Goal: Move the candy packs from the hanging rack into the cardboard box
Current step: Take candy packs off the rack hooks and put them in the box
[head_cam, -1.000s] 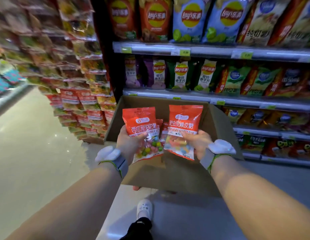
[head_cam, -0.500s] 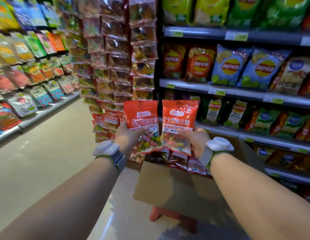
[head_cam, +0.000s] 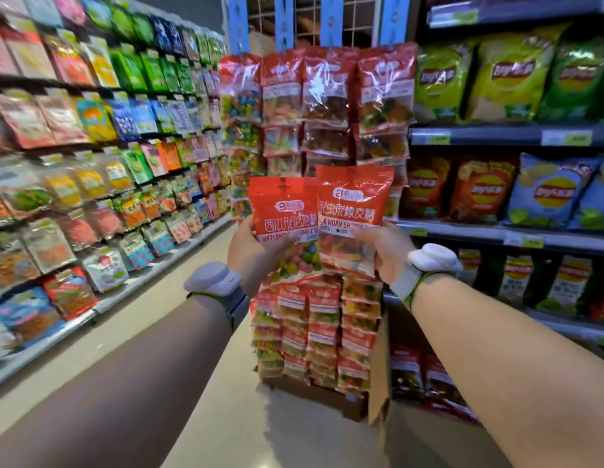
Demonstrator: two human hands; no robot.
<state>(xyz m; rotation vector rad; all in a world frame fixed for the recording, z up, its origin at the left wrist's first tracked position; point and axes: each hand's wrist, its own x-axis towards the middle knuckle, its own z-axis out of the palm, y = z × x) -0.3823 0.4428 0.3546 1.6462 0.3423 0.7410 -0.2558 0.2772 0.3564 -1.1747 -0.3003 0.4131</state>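
Note:
My left hand [head_cam: 256,253] grips a red pack of round bubble gum [head_cam: 285,214] by its lower left side. A second red pack, worm-shaped gummies [head_cam: 352,204], is held by my right hand [head_cam: 386,251] at its lower right side. Both packs are raised upright, side by side, in front of the hanging rack [head_cam: 322,106], whose rows of red-topped candy packs run from head height down to the floor. Only a flap of the cardboard box [head_cam: 378,376] shows, low and right of the rack.
Shelves of crisp bags [head_cam: 506,187] line the right side. A long wall of hanging snack packets [head_cam: 91,170] runs along the left. The beige aisle floor [head_cam: 152,336] stretches between them. A blue-framed wire grid [head_cam: 314,21] tops the rack.
The view has swung up from the box to the rack. Both hands have risen with their packs, which now stand before the rack's middle rows; the box has dropped almost out of sight.

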